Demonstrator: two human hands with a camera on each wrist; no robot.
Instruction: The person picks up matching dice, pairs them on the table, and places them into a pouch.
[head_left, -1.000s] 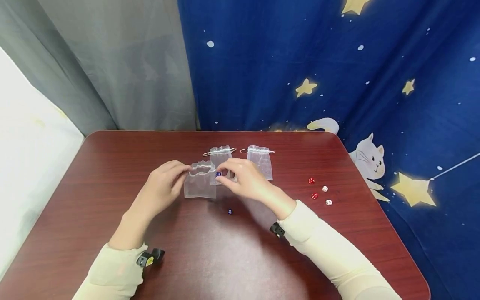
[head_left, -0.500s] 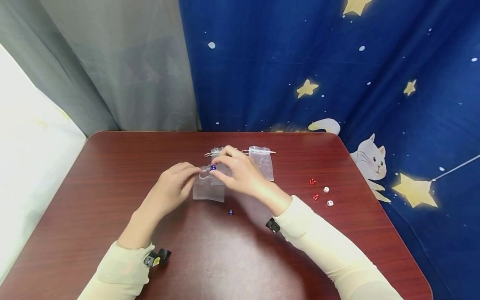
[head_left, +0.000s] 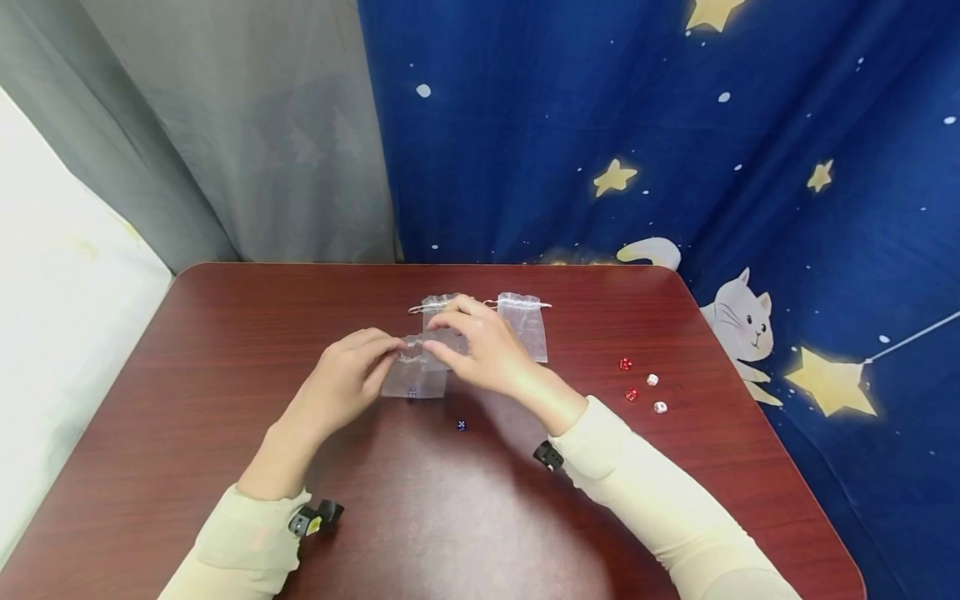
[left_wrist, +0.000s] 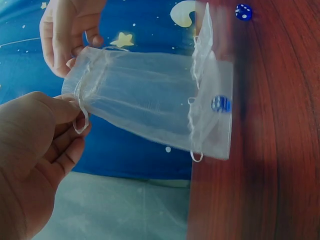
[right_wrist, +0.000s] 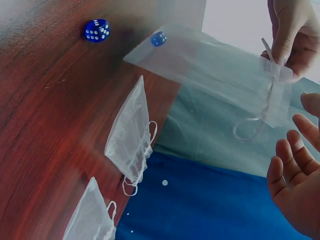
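My left hand (head_left: 348,367) pinches the mouth edge of a sheer white drawstring pouch (left_wrist: 145,90), which hangs down from the fingers. Inside at its bottom, a blue die (right_wrist: 159,39) shows through the mesh. My right hand (head_left: 487,350) is beside the pouch's mouth with nothing in it; in the right wrist view its fingers (right_wrist: 295,150) are spread and loosely bent, just apart from the mesh. A second blue die (head_left: 461,425) lies on the table below the pouch.
Two more sheer pouches lie flat at the back: one (head_left: 438,302) partly hidden by my right hand, the other (head_left: 522,329) to its right. Two red dice (head_left: 626,364) and two white dice (head_left: 652,380) sit at the right of the brown table (head_left: 225,350). Curtains hang behind it.
The blue die pinched in my right hand has been let go and now lies inside the pouch. My left hand has moved right with the pouch, toward the right hand.
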